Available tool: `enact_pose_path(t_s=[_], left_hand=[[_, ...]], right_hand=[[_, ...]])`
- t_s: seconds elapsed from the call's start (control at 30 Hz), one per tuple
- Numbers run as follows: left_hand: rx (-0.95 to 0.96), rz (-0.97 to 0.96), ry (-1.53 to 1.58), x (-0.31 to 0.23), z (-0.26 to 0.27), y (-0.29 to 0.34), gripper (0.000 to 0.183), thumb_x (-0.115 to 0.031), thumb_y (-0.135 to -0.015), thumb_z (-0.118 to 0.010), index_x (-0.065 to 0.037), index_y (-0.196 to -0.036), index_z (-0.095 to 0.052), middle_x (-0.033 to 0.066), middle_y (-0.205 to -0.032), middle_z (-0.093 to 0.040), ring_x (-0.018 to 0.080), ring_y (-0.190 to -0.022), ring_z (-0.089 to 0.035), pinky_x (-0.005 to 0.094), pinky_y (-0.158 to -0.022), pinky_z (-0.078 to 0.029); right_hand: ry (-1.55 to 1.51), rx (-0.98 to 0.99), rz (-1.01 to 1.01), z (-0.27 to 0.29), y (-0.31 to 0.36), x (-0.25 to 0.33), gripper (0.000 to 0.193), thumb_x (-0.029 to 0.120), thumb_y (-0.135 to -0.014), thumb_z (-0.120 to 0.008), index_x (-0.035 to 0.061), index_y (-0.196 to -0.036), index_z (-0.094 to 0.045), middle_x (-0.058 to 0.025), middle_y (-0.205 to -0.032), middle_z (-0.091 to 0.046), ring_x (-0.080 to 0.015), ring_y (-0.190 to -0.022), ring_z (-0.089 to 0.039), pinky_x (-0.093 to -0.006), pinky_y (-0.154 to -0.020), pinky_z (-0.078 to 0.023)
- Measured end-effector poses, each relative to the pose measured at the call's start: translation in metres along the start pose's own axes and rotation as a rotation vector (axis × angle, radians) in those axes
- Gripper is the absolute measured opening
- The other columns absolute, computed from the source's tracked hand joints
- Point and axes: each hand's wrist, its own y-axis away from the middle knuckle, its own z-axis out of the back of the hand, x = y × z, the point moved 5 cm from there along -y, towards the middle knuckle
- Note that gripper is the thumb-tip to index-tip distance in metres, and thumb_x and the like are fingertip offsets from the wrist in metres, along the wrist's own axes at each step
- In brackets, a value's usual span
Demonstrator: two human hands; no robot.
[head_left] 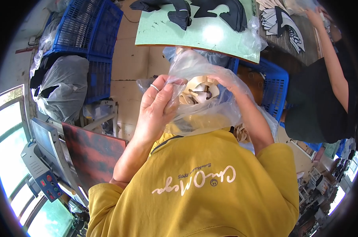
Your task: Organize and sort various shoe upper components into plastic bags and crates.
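Green desk (159, 33) standing beyond; clear bag (206, 114) gaping before the torso, left hand (157, 103) pinching its film, right hand (226, 80) showing an unclear hold; probably light, slippery, favouring bunched-rim grips.

The head camera, a wide fisheye, looks steeply down and a little forward from just above the person's mustard shirt (195, 158), which fills the lower middle. The left hand (157, 104) and right hand (227, 81) lie close before it, the green tabletop (159, 31) farther off at the top; toward the dark, bent rim, distances are hard to judge.
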Motion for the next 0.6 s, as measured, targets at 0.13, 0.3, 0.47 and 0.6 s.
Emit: enact_pose_path(t_s=[0.13,0.3,0.47,0.6], left_hand=[[-0.016,0.000,0.023,-0.001,-0.004,-0.003,0.024,-0.022,-0.102,-0.044,-0.006,-0.115,-0.056,-0.0090,-0.063,-0.035,0.0007,-0.051,-0.022,0.0186,-0.046,-0.017],[-0.082,-0.007,0.014,-0.004,-0.008,-0.002,0.024,-0.022,-0.102,-0.045,-0.005,-0.115,-0.055,-0.0095,-0.064,-0.036,0.0006,-0.052,-0.023,0.0183,-0.047,-0.017],[-0.105,-0.044,0.077,-0.004,-0.004,-0.003,0.025,-0.017,-0.101,-0.047,-0.002,-0.119,-0.054,-0.0069,-0.063,-0.041,-0.0004,-0.047,-0.026,0.0157,-0.039,-0.020],[-0.174,-0.059,0.055,-0.007,-0.002,-0.003,0.025,-0.017,-0.101,-0.047,-0.001,-0.119,-0.054,-0.0070,-0.063,-0.040,-0.0003,-0.047,-0.025,0.0157,-0.039,-0.020]], right_hand=[[0.409,-0.260,0.075,0.000,0.003,0.015,0.037,0.025,-0.085,-0.061,0.0013,-0.113,-0.065,-0.0141,-0.111,-0.066,-0.0288,-0.102,-0.062,-0.0367,-0.088,-0.047],[0.488,-0.564,0.168,-0.015,0.018,-0.001,0.032,0.023,-0.079,-0.068,0.0068,-0.107,-0.066,-0.0143,-0.105,-0.067,-0.0330,-0.097,-0.063,-0.0399,-0.082,-0.050],[0.600,-0.428,0.013,-0.035,0.002,-0.011,0.031,0.024,-0.077,-0.072,0.0095,-0.103,-0.062,-0.0112,-0.104,-0.067,-0.0315,-0.093,-0.065,-0.0413,-0.078,-0.051],[0.546,-0.325,0.036,-0.042,-0.011,-0.015,0.030,0.026,-0.077,-0.072,0.0086,-0.099,-0.061,-0.0113,-0.097,-0.068,-0.0315,-0.091,-0.065,-0.0405,-0.077,-0.051]])
